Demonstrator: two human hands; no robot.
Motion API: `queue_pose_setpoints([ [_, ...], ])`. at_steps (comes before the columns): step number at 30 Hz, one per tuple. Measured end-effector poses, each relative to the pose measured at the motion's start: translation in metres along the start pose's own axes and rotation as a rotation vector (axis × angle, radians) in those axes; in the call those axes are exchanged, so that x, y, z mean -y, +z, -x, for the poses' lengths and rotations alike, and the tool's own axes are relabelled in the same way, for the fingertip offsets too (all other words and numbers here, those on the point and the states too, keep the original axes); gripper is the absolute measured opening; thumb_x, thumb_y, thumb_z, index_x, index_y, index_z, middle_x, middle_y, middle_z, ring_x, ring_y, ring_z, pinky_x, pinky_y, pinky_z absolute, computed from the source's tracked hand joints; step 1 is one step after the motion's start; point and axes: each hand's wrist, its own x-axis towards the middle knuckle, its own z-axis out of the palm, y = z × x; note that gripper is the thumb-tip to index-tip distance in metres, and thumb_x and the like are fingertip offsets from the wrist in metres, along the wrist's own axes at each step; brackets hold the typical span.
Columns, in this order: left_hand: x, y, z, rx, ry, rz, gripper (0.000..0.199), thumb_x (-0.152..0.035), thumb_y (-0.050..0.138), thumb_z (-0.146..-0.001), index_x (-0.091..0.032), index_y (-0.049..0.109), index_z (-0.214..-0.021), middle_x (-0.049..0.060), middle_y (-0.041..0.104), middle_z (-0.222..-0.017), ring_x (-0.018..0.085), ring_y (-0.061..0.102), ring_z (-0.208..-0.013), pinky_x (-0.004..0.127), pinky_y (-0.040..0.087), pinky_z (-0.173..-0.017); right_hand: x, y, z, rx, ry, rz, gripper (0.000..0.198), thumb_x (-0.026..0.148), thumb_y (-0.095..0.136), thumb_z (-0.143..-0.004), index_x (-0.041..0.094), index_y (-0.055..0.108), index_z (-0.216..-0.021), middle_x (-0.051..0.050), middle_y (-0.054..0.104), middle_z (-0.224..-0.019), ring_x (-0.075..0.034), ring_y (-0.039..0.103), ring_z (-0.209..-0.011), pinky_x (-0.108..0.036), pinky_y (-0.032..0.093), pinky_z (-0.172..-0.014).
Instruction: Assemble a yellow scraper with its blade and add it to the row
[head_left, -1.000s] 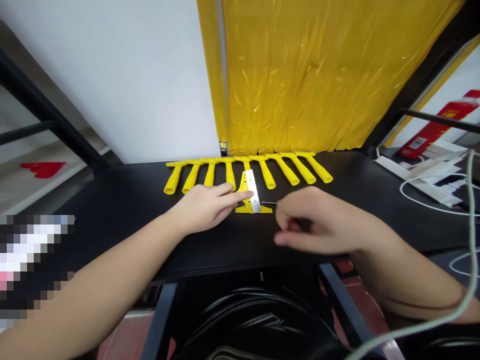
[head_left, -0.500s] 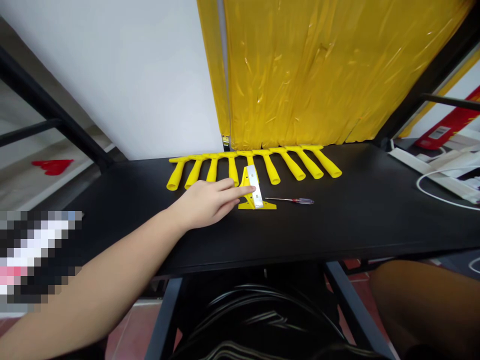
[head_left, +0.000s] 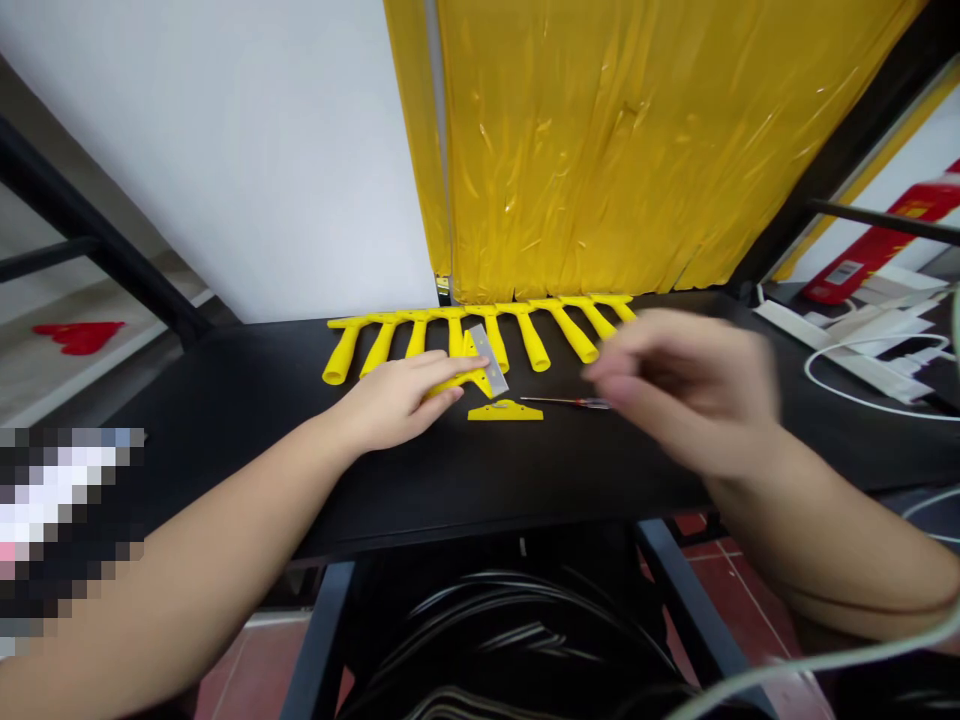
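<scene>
My left hand (head_left: 401,400) is closed around the handle of a yellow scraper (head_left: 474,378). A flat metal blade (head_left: 490,360) with small holes lies across the scraper's head, and my index finger rests on it. Just in front of it, a separate yellow clamp strip (head_left: 506,411) lies on the black table. My right hand (head_left: 690,385) hovers to the right, blurred, with fingers curled and thumb pressed to them; whatever may be between them is hidden. Partly behind its fingertips lies a thin screwdriver (head_left: 562,402).
A row of several yellow scraper handles (head_left: 534,345) lines the back of the black table (head_left: 480,485). Behind it hang a white panel (head_left: 300,150) and yellow plastic sheeting (head_left: 585,150). A white cable (head_left: 814,370) and a red bottle (head_left: 847,270) are at the right.
My right hand has come into view from the right. The scraper and its blade have turned and shifted left, apart from the yellow strip, which now lies alone on the table.
</scene>
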Motion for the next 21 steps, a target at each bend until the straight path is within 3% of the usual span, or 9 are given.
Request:
queue_pose_setpoints([
  [2,0.005,0.001,-0.001,-0.051,-0.043,0.144,0.049,-0.043,0.052,-0.112,-0.031,0.058,-0.16,0.009,0.073,-0.132,0.024,0.071,-0.11,0.039,0.056,-0.099,-0.023,0.009,-0.017,0.181,0.04,0.024,0.008,0.025,0.069,-0.102,0.022,0.075,-0.099,-0.002,0.074,-0.081,-0.016,0.068,-0.07,-0.029,0.056,-0.063],
  [3,0.007,0.002,-0.002,-0.076,-0.071,0.224,0.05,-0.044,0.054,-0.112,-0.03,0.058,-0.16,0.009,0.074,-0.132,0.023,0.072,-0.106,0.039,0.057,-0.098,-0.035,0.016,-0.025,0.286,0.055,0.07,0.007,0.022,0.07,-0.1,0.02,0.077,-0.101,-0.002,0.076,-0.083,-0.016,0.069,-0.071,-0.029,0.056,-0.066],
  [7,0.014,0.007,-0.003,-0.109,-0.202,0.575,0.056,-0.047,0.06,-0.109,-0.028,0.055,-0.161,0.004,0.071,-0.103,0.012,0.061,-0.064,0.027,0.054,-0.063,-0.069,0.041,-0.046,0.551,0.0,0.357,0.024,0.017,0.075,-0.094,0.015,0.079,-0.117,-0.013,0.08,-0.113,-0.024,0.074,-0.099,-0.037,0.057,-0.089],
  [11,0.014,0.008,-0.004,-0.109,-0.2,0.792,0.058,-0.044,0.065,-0.106,-0.025,0.055,-0.16,-0.002,0.058,-0.084,0.01,0.057,-0.057,0.024,0.051,-0.055,-0.067,0.053,-0.059,0.74,0.012,0.458,0.023,0.017,0.077,-0.094,0.014,0.08,-0.117,-0.012,0.08,-0.108,-0.023,0.074,-0.092,-0.035,0.055,-0.082],
  [16,0.01,0.005,-0.004,-0.096,-0.207,0.766,0.057,-0.044,0.065,-0.107,-0.023,0.056,-0.159,-0.002,0.058,-0.082,0.009,0.056,-0.057,0.023,0.049,-0.054,-0.061,0.053,-0.066,0.73,0.162,0.457,0.041,0.014,0.082,-0.086,0.016,0.076,-0.126,-0.01,0.081,-0.108,-0.023,0.075,-0.093,-0.033,0.053,-0.079],
  [21,0.01,0.004,-0.003,-0.057,-0.215,0.682,0.056,-0.046,0.062,-0.108,-0.025,0.056,-0.159,-0.001,0.063,-0.084,0.01,0.058,-0.059,0.024,0.051,-0.057,-0.073,0.05,-0.058,0.648,0.209,0.324,0.025,0.017,0.084,-0.085,0.018,0.077,-0.109,-0.005,0.08,-0.098,-0.018,0.072,-0.083,-0.03,0.052,-0.075],
])
